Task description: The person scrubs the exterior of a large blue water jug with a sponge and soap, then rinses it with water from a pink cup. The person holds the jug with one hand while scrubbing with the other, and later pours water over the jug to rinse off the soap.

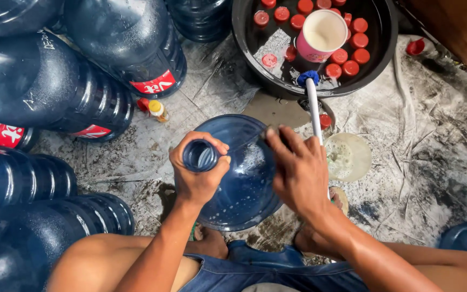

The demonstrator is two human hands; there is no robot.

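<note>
A large blue water jug (241,186) stands upright between my knees, with soap foam on its shoulder. My left hand (197,176) is wrapped around the jug's open neck (200,156). My right hand (298,172) lies on the jug's right shoulder, fingers closed on something dark that I cannot make out. A white brush handle (313,108) with a blue end runs from beside my right hand up to the black basin (244,51).
The black basin holds water, several red caps and a pink cup (320,35). Several blue jugs (55,92) lie stacked at left, more at the right edge. A small bowl of soapy water (348,157) sits on the wet concrete floor. A small yellow-capped bottle (158,110) lies near the jugs.
</note>
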